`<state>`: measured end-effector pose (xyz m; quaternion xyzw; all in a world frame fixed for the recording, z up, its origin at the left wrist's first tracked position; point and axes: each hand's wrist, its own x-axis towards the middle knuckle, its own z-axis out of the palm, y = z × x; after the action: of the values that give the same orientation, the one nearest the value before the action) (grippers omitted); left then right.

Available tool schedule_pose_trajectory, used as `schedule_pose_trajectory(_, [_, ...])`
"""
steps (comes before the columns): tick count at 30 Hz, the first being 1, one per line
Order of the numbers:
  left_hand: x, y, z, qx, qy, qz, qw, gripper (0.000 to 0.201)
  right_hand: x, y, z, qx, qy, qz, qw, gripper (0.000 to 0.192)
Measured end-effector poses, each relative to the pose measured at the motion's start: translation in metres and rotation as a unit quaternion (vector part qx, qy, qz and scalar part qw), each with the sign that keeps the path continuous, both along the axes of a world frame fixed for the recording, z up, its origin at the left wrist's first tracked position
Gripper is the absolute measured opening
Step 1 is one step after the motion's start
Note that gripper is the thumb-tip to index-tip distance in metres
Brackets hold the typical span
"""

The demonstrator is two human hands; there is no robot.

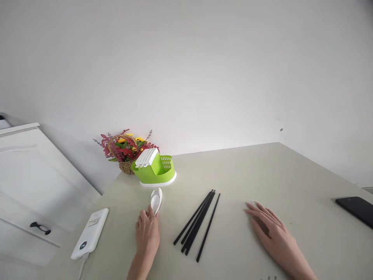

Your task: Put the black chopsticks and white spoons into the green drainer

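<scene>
My left hand (148, 229) is closed around the handle end of white spoons (155, 200); two bowls seem to lie one against the other, pointing away from me. Just beyond them stands a green utensil holder (157, 171) with a white slotted top and a white base. Several black chopsticks (194, 225) lie in a loose bundle on the table between my hands, one of them a little apart on the right. To the right of the chopsticks, my right hand (272, 231) rests on the tabletop with its fingers stretched out, holding nothing.
A wicker basket of artificial flowers (126, 149) stands behind the holder by the wall. On the left lies a white power bank (91, 233) with a cable, near a white cabinet (37, 186). A black phone (357, 210) lies at the right table edge.
</scene>
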<state>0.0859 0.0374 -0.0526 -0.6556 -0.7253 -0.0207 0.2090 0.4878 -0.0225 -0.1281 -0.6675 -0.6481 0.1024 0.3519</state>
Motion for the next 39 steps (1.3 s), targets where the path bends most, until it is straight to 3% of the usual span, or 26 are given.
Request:
schedule_pose_trajectory(11, [-0.012, -0.006, -0.002, -0.02, -0.025, -0.039, 0.999, 0.039, -0.001, 0.002, -0.002, -0.002, -0.003, 0.005, 1.0, 0.038])
schedule_pose_trajectory(16, [-0.001, -0.006, 0.0, -0.002, -0.061, -0.072, 0.996, 0.041, -0.003, 0.004, -0.001, 0.003, -0.002, -0.001, 1.0, 0.039])
schedule_pose_trajectory(20, [0.036, -0.011, 0.007, -0.021, -0.109, -0.13, 0.985, 0.047, -0.005, 0.005, 0.003, 0.014, 0.002, -0.001, 1.0, 0.037])
schedule_pose_trajectory(24, [0.094, -0.022, 0.013, -0.061, -0.12, -0.199, 0.971, 0.049, -0.005, 0.004, 0.008, 0.02, 0.009, 0.001, 1.0, 0.036])
schedule_pose_trajectory(30, [0.17, -0.036, 0.007, -0.119, -0.09, -0.268, 0.952, 0.051, -0.004, 0.005, 0.015, 0.031, 0.022, 0.0, 0.999, 0.033])
schedule_pose_trajectory(34, [0.194, -0.035, -0.005, -0.118, -0.074, -0.284, 0.949, 0.052, -0.005, 0.008, 0.014, 0.04, 0.019, -0.003, 0.999, 0.036])
schedule_pose_trajectory(39, [0.204, -0.03, -0.023, -0.09, -0.061, -0.297, 0.949, 0.06, -0.005, 0.01, 0.01, 0.051, 0.018, -0.021, 0.998, 0.042])
